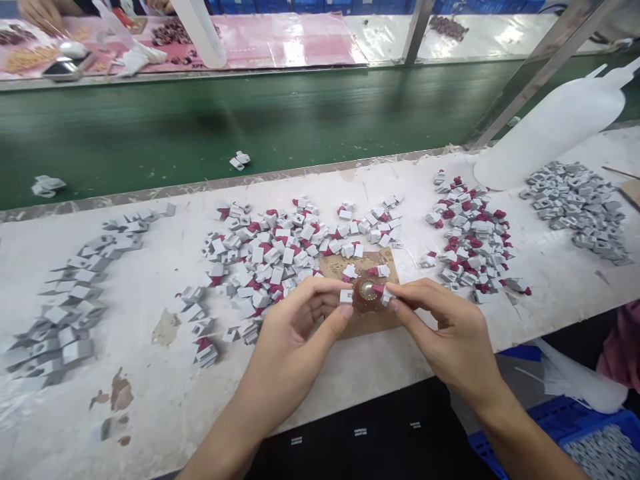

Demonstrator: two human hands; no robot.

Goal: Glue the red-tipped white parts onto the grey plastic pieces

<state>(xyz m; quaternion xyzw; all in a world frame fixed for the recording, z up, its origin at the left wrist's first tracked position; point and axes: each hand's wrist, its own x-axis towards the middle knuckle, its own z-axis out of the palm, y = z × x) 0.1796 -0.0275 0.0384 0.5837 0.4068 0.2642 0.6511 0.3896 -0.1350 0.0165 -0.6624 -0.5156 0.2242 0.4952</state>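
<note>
My left hand (305, 333) pinches a small grey block (346, 297) between thumb and forefinger. Between the fingertips of my right hand (443, 327) is a grey-and-maroon piece (385, 295), its maroon end pointing left. Both hands are above a brown cardboard piece (365, 325), which bears a round, dark red dish with a shiny metal centre (367, 289). Two more grey-and-maroon pieces lie on the cardboard behind the dish. Just beyond my left hand spreads a large pile of grey and maroon pieces (280, 247).
Grey blocks (75, 293) lie at the left; another mixed pile (475, 233) and plain grey parts (575, 207) are at the right. A white bottle (550, 130) leans near a metal post. Behind runs a green conveyor (300, 120). Another person's hands (45, 15) show at top left.
</note>
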